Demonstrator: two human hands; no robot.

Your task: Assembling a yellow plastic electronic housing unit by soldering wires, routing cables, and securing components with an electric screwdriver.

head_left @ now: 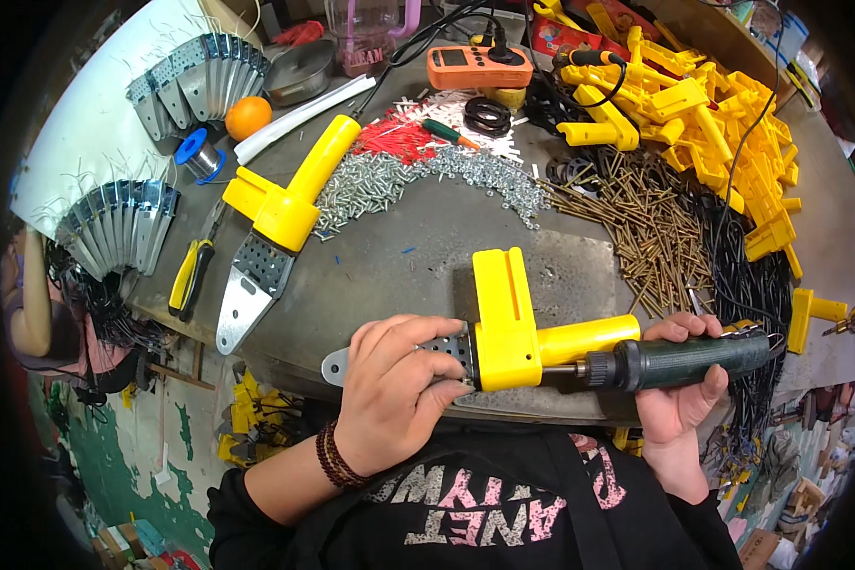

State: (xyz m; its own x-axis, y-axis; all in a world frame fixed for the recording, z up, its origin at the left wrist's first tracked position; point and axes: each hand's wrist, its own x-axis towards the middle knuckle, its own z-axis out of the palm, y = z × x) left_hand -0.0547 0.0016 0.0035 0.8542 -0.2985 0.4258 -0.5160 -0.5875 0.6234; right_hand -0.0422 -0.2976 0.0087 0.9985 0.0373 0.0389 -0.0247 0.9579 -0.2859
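My left hand (389,389) grips the perforated metal plate of a pipe welder, its fingers closed over the end by the yellow plastic housing (505,328). The plate's rounded tip (333,368) sticks out left of the hand. In my right hand (679,404) lies a dark green electric screwdriver (698,362), held level. Its bit points left and reaches the housing's right side, just below the yellow handle tube (589,335); the contact point is hidden. A second yellow-handled pipe welder (285,214) rests on the table to the upper left.
Long brass screws (636,218), silver screws (361,195) and nuts (503,180) lie in heaps. Yellow plastic handles (712,114) pile at right beside black cords (746,313). An orange meter (480,68), pliers (192,275), a solder spool (199,157) and wired metal plates (123,223) stand around.
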